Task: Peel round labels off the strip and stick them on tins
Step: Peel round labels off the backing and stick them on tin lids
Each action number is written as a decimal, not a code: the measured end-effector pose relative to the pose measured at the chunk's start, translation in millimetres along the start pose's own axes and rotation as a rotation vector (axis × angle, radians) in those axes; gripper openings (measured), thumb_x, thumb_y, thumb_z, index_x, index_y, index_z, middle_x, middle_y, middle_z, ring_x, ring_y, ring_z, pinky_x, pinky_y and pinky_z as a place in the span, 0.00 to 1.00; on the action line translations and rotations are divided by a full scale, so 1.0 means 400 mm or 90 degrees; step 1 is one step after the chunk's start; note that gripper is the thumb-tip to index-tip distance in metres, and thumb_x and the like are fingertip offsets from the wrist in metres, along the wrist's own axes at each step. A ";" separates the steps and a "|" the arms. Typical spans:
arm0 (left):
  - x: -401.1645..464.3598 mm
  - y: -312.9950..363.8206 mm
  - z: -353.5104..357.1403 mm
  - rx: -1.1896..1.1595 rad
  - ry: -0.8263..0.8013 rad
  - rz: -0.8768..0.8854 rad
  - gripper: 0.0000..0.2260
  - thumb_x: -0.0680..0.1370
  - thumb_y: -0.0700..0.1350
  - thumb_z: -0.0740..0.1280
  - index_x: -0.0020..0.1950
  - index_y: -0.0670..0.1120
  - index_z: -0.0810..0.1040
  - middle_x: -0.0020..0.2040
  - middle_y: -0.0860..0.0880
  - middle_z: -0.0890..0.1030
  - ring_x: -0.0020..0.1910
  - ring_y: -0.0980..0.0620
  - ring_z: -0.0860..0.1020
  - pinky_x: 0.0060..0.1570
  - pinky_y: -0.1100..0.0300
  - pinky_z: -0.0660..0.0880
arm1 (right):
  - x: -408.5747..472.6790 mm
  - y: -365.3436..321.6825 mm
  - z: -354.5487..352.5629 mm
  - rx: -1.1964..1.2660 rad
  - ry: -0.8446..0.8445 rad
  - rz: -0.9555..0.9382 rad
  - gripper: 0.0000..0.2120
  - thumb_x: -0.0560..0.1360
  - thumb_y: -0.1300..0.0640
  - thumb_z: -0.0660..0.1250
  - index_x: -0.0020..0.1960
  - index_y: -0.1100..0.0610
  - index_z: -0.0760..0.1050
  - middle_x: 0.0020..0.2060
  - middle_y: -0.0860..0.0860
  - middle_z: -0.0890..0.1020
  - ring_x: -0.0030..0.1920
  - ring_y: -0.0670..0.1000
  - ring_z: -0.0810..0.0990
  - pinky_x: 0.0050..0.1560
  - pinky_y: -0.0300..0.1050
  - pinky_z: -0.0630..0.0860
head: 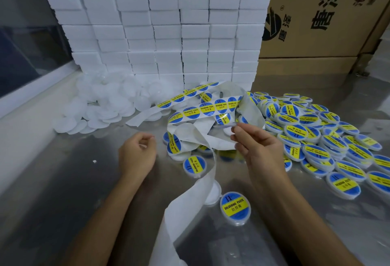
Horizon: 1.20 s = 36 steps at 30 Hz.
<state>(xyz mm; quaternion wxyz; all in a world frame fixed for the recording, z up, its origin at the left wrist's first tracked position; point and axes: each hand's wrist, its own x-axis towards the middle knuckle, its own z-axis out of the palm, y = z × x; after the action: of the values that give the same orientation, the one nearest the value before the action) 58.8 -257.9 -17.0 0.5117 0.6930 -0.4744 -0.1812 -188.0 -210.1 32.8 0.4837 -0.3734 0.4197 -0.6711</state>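
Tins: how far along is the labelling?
Done: a big pile of labelled tins on the right. In hand: right hand pinches a label at the strip; left hand holds nothing. Left: the unlabelled white tins at left, and labels still on the strip.

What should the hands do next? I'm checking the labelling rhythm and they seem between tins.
Probably the left hand, holding nothing, should fetch a bare white tin from the left pile, since the right hand already pinches the strip by a label.
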 end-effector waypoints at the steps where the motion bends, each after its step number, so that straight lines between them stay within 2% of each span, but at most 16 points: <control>1: 0.021 -0.008 0.009 0.060 -0.022 0.008 0.06 0.75 0.46 0.66 0.49 0.50 0.82 0.36 0.53 0.79 0.42 0.48 0.80 0.50 0.52 0.77 | -0.001 -0.001 0.000 -0.017 -0.001 -0.013 0.08 0.70 0.61 0.75 0.43 0.48 0.87 0.40 0.53 0.87 0.41 0.48 0.85 0.38 0.35 0.78; 4: 0.086 -0.022 0.039 0.261 -0.072 0.060 0.16 0.77 0.48 0.65 0.64 0.49 0.77 0.52 0.47 0.80 0.58 0.44 0.76 0.61 0.46 0.72 | -0.003 -0.004 -0.002 -0.064 -0.011 -0.047 0.12 0.71 0.63 0.74 0.42 0.45 0.86 0.40 0.51 0.87 0.42 0.47 0.85 0.38 0.35 0.78; 6: 0.126 -0.019 0.053 0.368 -0.088 0.073 0.21 0.77 0.51 0.64 0.69 0.48 0.72 0.64 0.43 0.75 0.66 0.41 0.69 0.65 0.45 0.67 | -0.002 -0.005 -0.002 -0.080 -0.009 -0.068 0.10 0.71 0.62 0.75 0.42 0.47 0.86 0.38 0.51 0.87 0.39 0.46 0.85 0.37 0.34 0.77; 8: 0.160 -0.018 0.063 0.416 -0.111 0.070 0.25 0.77 0.52 0.62 0.74 0.48 0.66 0.71 0.43 0.69 0.71 0.41 0.64 0.68 0.45 0.63 | 0.000 -0.006 -0.002 -0.084 0.000 -0.092 0.08 0.71 0.63 0.75 0.41 0.50 0.86 0.35 0.50 0.86 0.36 0.44 0.83 0.36 0.33 0.76; 11: 0.198 -0.021 0.076 0.442 -0.144 0.078 0.29 0.78 0.55 0.61 0.77 0.52 0.59 0.77 0.46 0.62 0.74 0.42 0.58 0.71 0.45 0.59 | 0.007 -0.003 -0.007 -0.084 0.009 -0.099 0.06 0.72 0.65 0.74 0.42 0.55 0.84 0.33 0.48 0.85 0.34 0.42 0.82 0.36 0.32 0.76; 14: 0.220 -0.020 0.091 0.477 -0.160 0.063 0.27 0.78 0.58 0.59 0.77 0.58 0.57 0.77 0.49 0.60 0.74 0.42 0.56 0.69 0.43 0.58 | 0.015 0.000 -0.014 -0.083 0.021 -0.101 0.06 0.72 0.65 0.74 0.42 0.54 0.84 0.31 0.48 0.84 0.33 0.43 0.81 0.36 0.33 0.76; 16: 0.231 -0.022 0.100 0.481 -0.147 0.059 0.25 0.78 0.60 0.58 0.75 0.60 0.62 0.76 0.50 0.63 0.72 0.43 0.58 0.67 0.42 0.57 | 0.020 0.002 -0.018 -0.079 0.030 -0.106 0.07 0.72 0.64 0.74 0.41 0.53 0.84 0.30 0.49 0.83 0.32 0.45 0.80 0.36 0.34 0.75; 18: 0.237 -0.027 0.105 0.455 -0.110 0.064 0.22 0.77 0.61 0.60 0.71 0.59 0.69 0.72 0.50 0.70 0.70 0.43 0.61 0.65 0.43 0.59 | 0.025 0.003 -0.021 -0.073 0.037 -0.111 0.07 0.72 0.64 0.74 0.41 0.53 0.84 0.30 0.49 0.83 0.32 0.45 0.79 0.36 0.35 0.75; 21: 0.236 -0.031 0.104 0.385 -0.042 0.080 0.18 0.74 0.60 0.68 0.61 0.53 0.78 0.61 0.47 0.80 0.65 0.42 0.67 0.61 0.45 0.64 | 0.029 0.007 -0.022 -0.058 0.033 -0.112 0.08 0.72 0.66 0.74 0.46 0.55 0.83 0.34 0.48 0.84 0.34 0.44 0.80 0.38 0.35 0.77; 24: 0.224 -0.028 0.094 0.313 -0.019 0.079 0.16 0.72 0.58 0.72 0.55 0.51 0.79 0.55 0.45 0.81 0.62 0.41 0.71 0.60 0.46 0.68 | 0.031 0.011 -0.023 -0.055 0.037 -0.101 0.12 0.72 0.67 0.74 0.53 0.56 0.82 0.36 0.48 0.85 0.38 0.45 0.81 0.43 0.36 0.79; 28: 0.195 -0.028 0.079 0.205 -0.007 0.106 0.22 0.69 0.52 0.76 0.60 0.50 0.76 0.58 0.45 0.80 0.62 0.41 0.73 0.59 0.48 0.72 | 0.031 0.016 -0.023 -0.111 0.047 -0.112 0.11 0.71 0.65 0.75 0.47 0.51 0.83 0.38 0.50 0.86 0.41 0.49 0.82 0.45 0.43 0.80; 32: 0.152 -0.037 0.064 0.106 -0.009 0.106 0.24 0.69 0.48 0.77 0.63 0.50 0.75 0.59 0.47 0.78 0.58 0.44 0.75 0.57 0.47 0.75 | 0.031 0.019 -0.022 -0.122 0.045 -0.127 0.09 0.72 0.64 0.74 0.45 0.51 0.82 0.36 0.49 0.84 0.39 0.48 0.80 0.40 0.42 0.78; 34: 0.119 -0.037 0.055 0.036 0.012 0.099 0.23 0.69 0.46 0.77 0.62 0.51 0.75 0.58 0.50 0.78 0.53 0.48 0.77 0.53 0.51 0.76 | 0.028 0.021 -0.020 -0.131 0.045 -0.127 0.08 0.73 0.63 0.74 0.43 0.50 0.82 0.35 0.47 0.84 0.38 0.49 0.79 0.40 0.41 0.76; 36: 0.079 -0.035 0.039 -0.063 0.050 0.063 0.22 0.68 0.45 0.78 0.59 0.53 0.76 0.55 0.55 0.79 0.45 0.56 0.78 0.46 0.60 0.76 | 0.023 0.024 -0.017 -0.146 0.042 -0.129 0.08 0.73 0.62 0.74 0.41 0.50 0.82 0.35 0.47 0.84 0.38 0.49 0.79 0.39 0.41 0.76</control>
<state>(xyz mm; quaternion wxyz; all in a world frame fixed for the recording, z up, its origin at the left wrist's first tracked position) 69.1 -292.7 -28.4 0.5722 0.6489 -0.4781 -0.1514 -193.4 -219.5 22.3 0.3538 -0.4441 0.4694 -0.6762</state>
